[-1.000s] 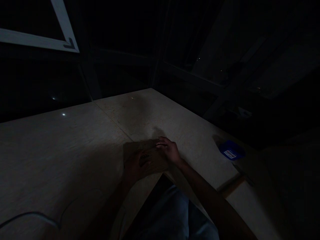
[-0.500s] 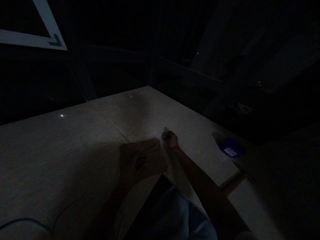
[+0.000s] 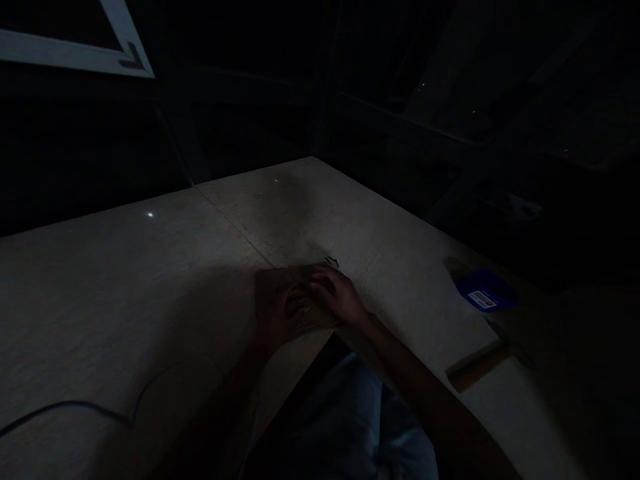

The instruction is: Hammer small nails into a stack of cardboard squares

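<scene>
The scene is very dark. A flat brown piece, perhaps wood or cardboard [image 3: 267,280], lies on the pale tabletop in front of me. My left hand [image 3: 277,317] rests on it with curled fingers, and something dark and streaky that I cannot make out shows between thumb and fingers. Over the right part of the brown piece is my right hand [image 3: 340,293]. Its fingertips are pinched together close to my left fingers; whatever they hold is too small to see. Several thin dark pieces [image 3: 331,261] lie on the table just beyond my right hand.
A blue tub with a white label [image 3: 487,290] stands at the right edge. Nearer me lies a brush-like or wooden strip [image 3: 477,367]. A dark cable [image 3: 70,403] runs across the table at lower left. A light-coloured frame [image 3: 75,53] is at upper left.
My right hand has moved left from the tabletop beside the brown piece to above it, close to my left hand. The small dark pieces now show. The view has shifted slightly.
</scene>
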A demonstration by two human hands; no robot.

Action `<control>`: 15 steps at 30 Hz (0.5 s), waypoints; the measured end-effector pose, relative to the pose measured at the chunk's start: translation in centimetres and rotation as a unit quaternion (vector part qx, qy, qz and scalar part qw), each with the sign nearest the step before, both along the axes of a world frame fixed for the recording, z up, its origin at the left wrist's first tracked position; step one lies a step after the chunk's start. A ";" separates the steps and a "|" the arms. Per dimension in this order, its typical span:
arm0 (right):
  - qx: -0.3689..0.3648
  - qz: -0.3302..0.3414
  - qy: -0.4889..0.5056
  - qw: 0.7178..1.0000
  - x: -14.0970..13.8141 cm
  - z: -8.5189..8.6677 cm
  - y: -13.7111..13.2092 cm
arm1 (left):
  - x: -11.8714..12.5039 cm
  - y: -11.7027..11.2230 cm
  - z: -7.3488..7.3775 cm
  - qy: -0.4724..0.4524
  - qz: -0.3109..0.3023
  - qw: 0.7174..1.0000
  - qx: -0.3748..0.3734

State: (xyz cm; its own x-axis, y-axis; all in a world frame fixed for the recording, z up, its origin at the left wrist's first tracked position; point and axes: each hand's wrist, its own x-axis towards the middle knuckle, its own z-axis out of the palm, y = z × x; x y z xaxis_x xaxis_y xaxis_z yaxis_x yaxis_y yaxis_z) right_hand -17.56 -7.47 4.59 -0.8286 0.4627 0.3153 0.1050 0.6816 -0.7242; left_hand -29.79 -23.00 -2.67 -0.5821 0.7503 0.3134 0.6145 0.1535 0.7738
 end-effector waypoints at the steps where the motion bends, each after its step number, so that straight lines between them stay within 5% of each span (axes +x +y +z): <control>1: 0.020 0.045 -0.022 0.999 -0.1 0.1 -0.9 | 0.0 0.0 0.0 0.004 -0.001 1.000 0.000; 4: 0.079 0.109 -0.079 0.988 -0.7 -0.2 -2.6 | -0.1 0.1 0.0 0.015 0.004 1.000 -0.006; 9: 0.152 0.096 -0.111 0.977 -1.8 -1.2 -2.4 | 0.0 0.2 0.4 0.032 0.009 0.999 0.002; 15: 0.116 0.110 -0.124 0.979 -2.0 -1.2 -1.7 | 0.2 0.2 0.8 0.026 0.016 0.999 -0.012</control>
